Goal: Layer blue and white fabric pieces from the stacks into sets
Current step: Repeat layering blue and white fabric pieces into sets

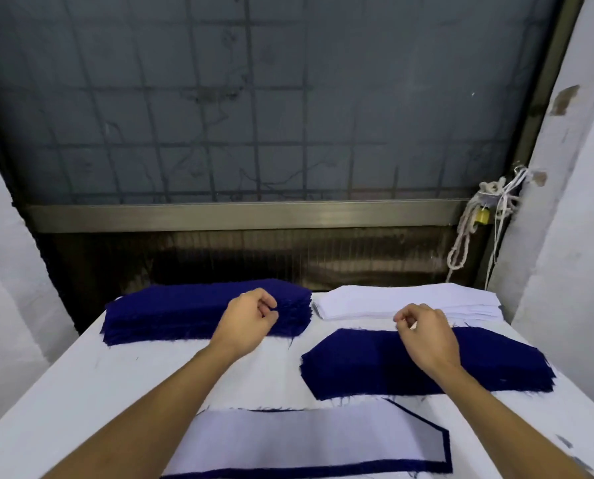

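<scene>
left hand point(250, 319) — grip curled by blue stack point(185, 312), contents unclear | right hand point(426, 331) — curled, contents unclear

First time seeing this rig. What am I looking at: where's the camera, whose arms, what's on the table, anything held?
No machine: a person's bare arms, seen from one head-worn camera looking down. On the table: far blue stack at left, white stack at right, near blue stack in front of it. Nearest, a white piece lies on a blue piece, one layered set. The left hand is at the far blue stack, right hand by the white stack; fingers curled, grip unclear.
</scene>
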